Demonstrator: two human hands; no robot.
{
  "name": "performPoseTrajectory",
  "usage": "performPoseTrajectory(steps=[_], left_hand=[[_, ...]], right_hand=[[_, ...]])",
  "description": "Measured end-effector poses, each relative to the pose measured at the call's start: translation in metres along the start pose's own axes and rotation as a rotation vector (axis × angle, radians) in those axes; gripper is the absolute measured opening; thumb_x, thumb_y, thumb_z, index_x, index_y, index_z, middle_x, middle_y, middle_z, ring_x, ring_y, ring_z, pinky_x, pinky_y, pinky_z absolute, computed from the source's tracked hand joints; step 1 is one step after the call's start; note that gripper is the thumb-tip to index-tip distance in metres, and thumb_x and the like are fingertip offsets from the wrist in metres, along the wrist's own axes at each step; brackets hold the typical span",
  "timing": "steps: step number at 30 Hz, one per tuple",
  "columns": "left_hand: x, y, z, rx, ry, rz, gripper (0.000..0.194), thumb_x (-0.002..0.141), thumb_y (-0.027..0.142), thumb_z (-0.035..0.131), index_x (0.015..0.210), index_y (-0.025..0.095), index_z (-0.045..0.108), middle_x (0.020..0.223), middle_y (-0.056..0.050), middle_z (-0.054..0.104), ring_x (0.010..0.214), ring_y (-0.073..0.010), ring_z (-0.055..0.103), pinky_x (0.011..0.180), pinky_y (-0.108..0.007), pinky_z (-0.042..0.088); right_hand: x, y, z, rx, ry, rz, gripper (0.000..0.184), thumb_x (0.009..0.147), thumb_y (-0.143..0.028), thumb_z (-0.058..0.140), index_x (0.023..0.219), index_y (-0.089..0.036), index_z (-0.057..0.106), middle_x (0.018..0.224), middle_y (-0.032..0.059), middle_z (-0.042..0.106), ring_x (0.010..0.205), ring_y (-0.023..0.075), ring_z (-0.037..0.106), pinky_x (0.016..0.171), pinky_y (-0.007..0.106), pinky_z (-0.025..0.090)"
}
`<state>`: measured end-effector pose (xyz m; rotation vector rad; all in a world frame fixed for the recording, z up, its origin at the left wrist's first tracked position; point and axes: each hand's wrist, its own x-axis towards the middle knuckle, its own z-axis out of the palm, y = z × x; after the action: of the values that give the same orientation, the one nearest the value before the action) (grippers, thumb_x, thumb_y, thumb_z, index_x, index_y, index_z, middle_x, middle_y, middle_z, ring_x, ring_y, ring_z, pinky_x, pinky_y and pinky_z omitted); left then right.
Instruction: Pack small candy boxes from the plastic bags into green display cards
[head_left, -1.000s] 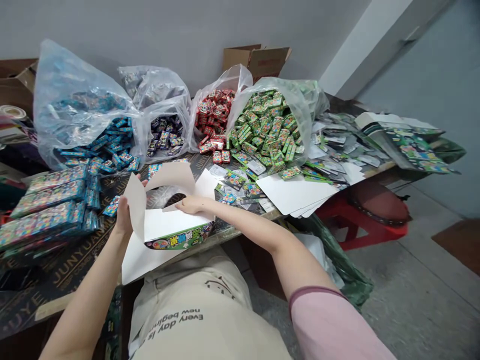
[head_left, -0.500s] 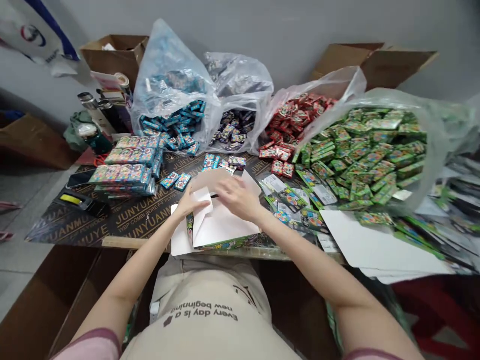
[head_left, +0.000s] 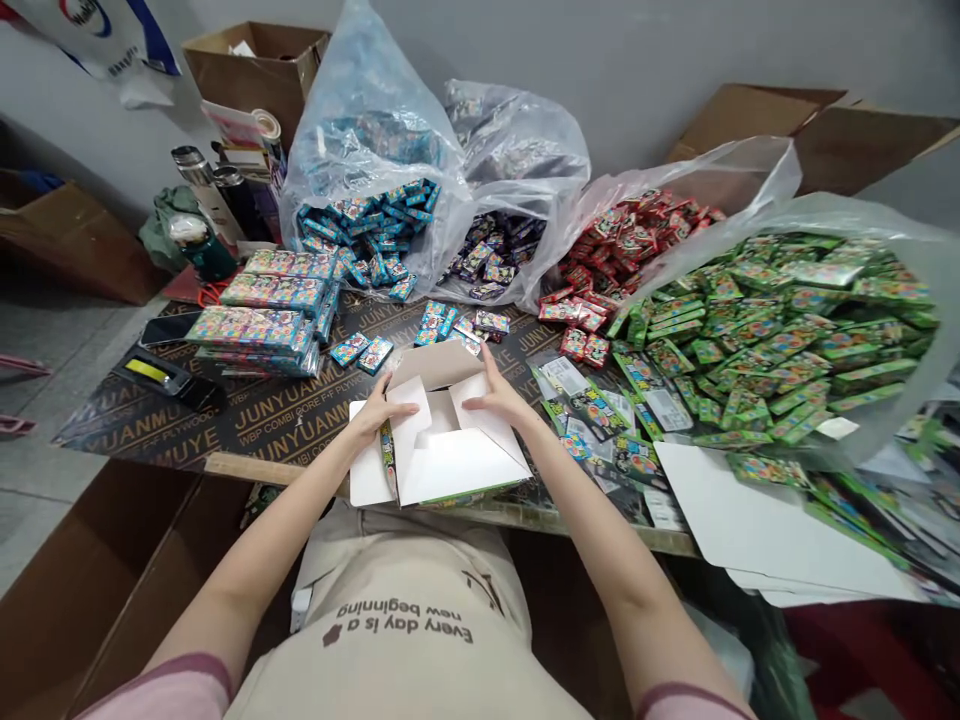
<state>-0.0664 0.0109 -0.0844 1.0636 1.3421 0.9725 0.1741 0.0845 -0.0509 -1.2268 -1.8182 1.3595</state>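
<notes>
A part-folded cardboard box [head_left: 465, 465], white inside with a green printed outside, lies at the table's front edge before me. My left hand [head_left: 377, 408] grips its left side, the thumb over a white flap. On the right side my right hand [head_left: 498, 393] holds the box, thumb on the other inner flap and fingers behind the wall. A grey-brown back flap [head_left: 435, 362] stands up between the hands. Just behind the box lie small blue packets [head_left: 435, 322] and dark purple packets [head_left: 491, 322].
Plastic bags hold blue packets [head_left: 375, 235], purple packets [head_left: 495, 245], red packets [head_left: 637, 240] and green packets [head_left: 787, 330]. Wrapped stacks [head_left: 262, 310] and a black tape dispenser [head_left: 169, 380] are at left. White card sheets [head_left: 765, 515] lie at right.
My right hand has moved from above the middle of the box to its right side and now grips there. The box interior shows between the flaps. The view has shifted slightly.
</notes>
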Motion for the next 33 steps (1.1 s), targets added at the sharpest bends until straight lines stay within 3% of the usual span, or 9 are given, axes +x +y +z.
performPoseTrajectory(steps=[3, 5, 9, 13, 16, 19, 25, 29, 33], left_hand=[[-0.001, 0.001, 0.007, -0.177, 0.142, -0.114, 0.101, 0.05, 0.027, 0.086, 0.138, 0.021, 0.037, 0.126, -0.014, 0.057, 0.111, -0.0304, 0.058, 0.097, -0.043, 0.045], [-0.002, -0.002, 0.013, -0.073, 0.284, -0.055, 0.101, 0.042, 0.018, 0.086, 0.134, 0.019, 0.044, 0.132, -0.013, 0.053, 0.121, -0.0324, 0.051, 0.105, -0.043, 0.037], [-0.004, -0.009, 0.021, -0.031, 0.359, 0.118, 0.077, 0.056, 0.017, 0.072, 0.13, 0.02, 0.052, 0.138, -0.009, 0.049, 0.13, -0.0286, 0.042, 0.11, -0.039, 0.031], [-0.006, -0.01, 0.018, -0.161, 0.311, 0.09, 0.033, 0.075, 0.033, 0.052, 0.097, 0.016, 0.07, 0.119, -0.009, 0.063, 0.122, -0.0275, 0.05, 0.105, -0.039, 0.036], [-0.005, -0.004, 0.012, 0.049, 0.211, 0.076, 0.049, 0.069, 0.042, 0.066, 0.11, 0.016, 0.065, 0.118, -0.01, 0.062, 0.116, -0.0286, 0.054, 0.101, -0.039, 0.039], [-0.007, 0.005, 0.012, 0.482, 0.167, 0.057, 0.091, 0.051, 0.041, 0.084, 0.132, 0.02, 0.049, 0.126, -0.013, 0.055, 0.12, -0.032, 0.05, 0.102, -0.041, 0.038], [-0.016, 0.019, 0.027, 0.81, 0.267, -0.066, 0.074, 0.061, 0.044, 0.079, 0.127, 0.022, 0.053, 0.116, -0.013, 0.055, 0.111, -0.0331, 0.056, 0.093, -0.041, 0.043], [-0.021, 0.02, 0.028, 0.587, 0.287, 0.026, 0.078, 0.058, 0.036, 0.08, 0.128, 0.021, 0.049, 0.121, -0.013, 0.053, 0.116, -0.0325, 0.053, 0.099, -0.042, 0.04], [-0.038, 0.022, 0.031, -0.12, 0.329, -0.055, 0.084, 0.064, 0.037, 0.073, 0.138, 0.022, 0.035, 0.115, -0.009, 0.059, 0.108, -0.0243, 0.059, 0.093, -0.035, 0.045]], right_hand=[[0.001, 0.01, -0.004, 0.191, 0.045, -0.024, 0.075, 0.055, -0.025, 0.072, 0.128, -0.023, 0.055, 0.142, 0.0063, 0.048, 0.134, 0.0284, 0.039, 0.113, 0.042, 0.026], [0.0, 0.016, -0.009, 0.274, 0.074, -0.031, 0.051, 0.056, -0.024, 0.068, 0.107, -0.023, 0.067, 0.131, 0.0048, 0.058, 0.125, 0.0295, 0.049, 0.107, 0.043, 0.034], [0.001, 0.015, -0.012, 0.241, 0.134, -0.072, 0.016, 0.068, -0.029, 0.058, 0.073, -0.022, 0.072, 0.118, 0.0032, 0.066, 0.119, 0.0289, 0.053, 0.106, 0.044, 0.032], [0.006, 0.007, -0.011, 0.048, 0.053, -0.117, 0.027, 0.073, -0.046, 0.063, 0.072, -0.02, 0.069, 0.119, 0.0075, 0.064, 0.118, 0.0304, 0.053, 0.106, 0.046, 0.032], [0.01, 0.007, -0.014, -0.182, -0.067, -0.193, 0.057, 0.054, -0.047, 0.083, 0.101, -0.02, 0.066, 0.131, 0.0109, 0.054, 0.125, 0.0318, 0.047, 0.107, 0.047, 0.032], [0.012, 0.01, -0.016, -0.348, -0.17, -0.266, 0.072, 0.057, -0.046, 0.083, 0.12, -0.022, 0.059, 0.124, 0.0116, 0.055, 0.119, 0.0302, 0.05, 0.104, 0.046, 0.036], [0.015, 0.012, -0.016, -0.592, -0.22, -0.302, 0.074, 0.061, -0.035, 0.084, 0.127, -0.02, 0.056, 0.121, 0.014, 0.054, 0.115, 0.0321, 0.051, 0.1, 0.048, 0.04], [0.013, 0.012, -0.025, -0.553, -0.252, -0.311, 0.085, 0.057, -0.039, 0.086, 0.132, -0.02, 0.052, 0.128, 0.0148, 0.051, 0.121, 0.0323, 0.049, 0.104, 0.048, 0.038], [0.001, 0.013, -0.038, -0.436, -0.184, -0.328, 0.081, 0.06, -0.051, 0.081, 0.131, -0.024, 0.053, 0.131, 0.0127, 0.052, 0.122, 0.0307, 0.05, 0.106, 0.048, 0.037]])
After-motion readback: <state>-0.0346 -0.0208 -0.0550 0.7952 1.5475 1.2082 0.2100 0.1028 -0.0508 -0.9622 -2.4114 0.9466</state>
